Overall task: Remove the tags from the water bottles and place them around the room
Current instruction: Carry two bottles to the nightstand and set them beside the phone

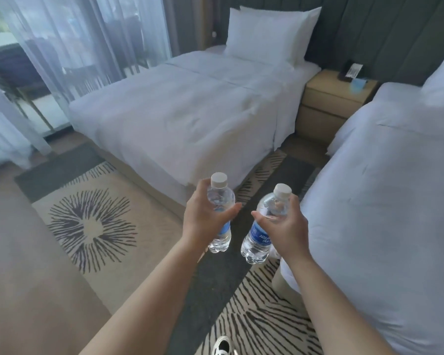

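The left hand [205, 216] is wrapped around a clear water bottle [219, 213], fingers behind it and thumb across the front, gripping at the upper body just below the shoulder. That bottle stands about upright, its white cap [219, 179] above the hand and its ribbed base hanging free below the wrist; part of a blue label shows under the thumb. The right hand [285, 224] grasps a second bottle [260, 234] in much the same way, but this one tilts — cap [282, 190] leaning right, base swung toward the middle. Its blue label faces the camera with white lettering, only partly readable. No tag can be made out on either bottle. The two bottles are near each other but apart, both held out in front of the body at about the same height, bare forearms reaching in from the bottom edge.

Below them lies a dark carpet strip [215, 283] between patterned rugs: a cream rug [92, 226] with a black starburst on the left, a striped one [262, 324] on the right. A shoe [222, 345] shows at the bottom edge. A white bed [180, 111] with a pillow [262, 34] sits ahead, a second bed [385, 201] just beside the right arm. Between the beds, against the dark panelled wall, stands a wooden nightstand [333, 96] with a few small items on top — too blurred to identify. Sheer curtains [82, 39] cover the window at left.
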Available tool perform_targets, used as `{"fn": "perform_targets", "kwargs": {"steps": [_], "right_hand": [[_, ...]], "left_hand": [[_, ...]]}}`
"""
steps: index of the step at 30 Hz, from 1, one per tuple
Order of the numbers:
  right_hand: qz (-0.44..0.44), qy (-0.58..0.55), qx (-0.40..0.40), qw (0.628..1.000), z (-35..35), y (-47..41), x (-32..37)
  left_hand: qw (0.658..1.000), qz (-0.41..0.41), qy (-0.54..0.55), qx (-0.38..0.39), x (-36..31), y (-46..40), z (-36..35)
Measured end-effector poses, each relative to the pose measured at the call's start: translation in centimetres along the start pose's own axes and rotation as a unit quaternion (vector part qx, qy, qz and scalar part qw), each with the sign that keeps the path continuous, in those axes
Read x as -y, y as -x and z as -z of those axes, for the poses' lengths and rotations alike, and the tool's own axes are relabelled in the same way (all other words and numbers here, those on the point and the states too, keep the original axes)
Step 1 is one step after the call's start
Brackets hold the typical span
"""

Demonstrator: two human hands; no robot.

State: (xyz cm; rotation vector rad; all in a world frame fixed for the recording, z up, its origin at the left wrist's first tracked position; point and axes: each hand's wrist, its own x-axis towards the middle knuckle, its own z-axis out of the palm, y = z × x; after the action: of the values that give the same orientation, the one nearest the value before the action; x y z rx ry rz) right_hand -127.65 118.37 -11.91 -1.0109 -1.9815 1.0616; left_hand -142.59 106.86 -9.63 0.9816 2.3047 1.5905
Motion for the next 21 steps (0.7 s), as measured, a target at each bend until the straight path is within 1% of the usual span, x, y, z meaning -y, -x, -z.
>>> {"fn": "perform_targets", "kwargs": {"steps": [10,17,21], "right_hand": [[-0.023,0.064,-0.082,0.994,-1.4,-18.1,-2.4],[-0.062,0.095,-0.156,0.981,-4.2,-32.9,-5.3],[-0.085,0.111,-0.193,0.971,-5.4,-41.8,-6.3]], "left_hand": [[0.996,-0.017,0.013,0.081,1.5,-19.6,-8.1],[0.990,-0.068,0.012,0.119,3.0,-36.1,-15.6],[0.988,-0.078,0.006,0.135,3.2,-45.9,-20.3]]}}
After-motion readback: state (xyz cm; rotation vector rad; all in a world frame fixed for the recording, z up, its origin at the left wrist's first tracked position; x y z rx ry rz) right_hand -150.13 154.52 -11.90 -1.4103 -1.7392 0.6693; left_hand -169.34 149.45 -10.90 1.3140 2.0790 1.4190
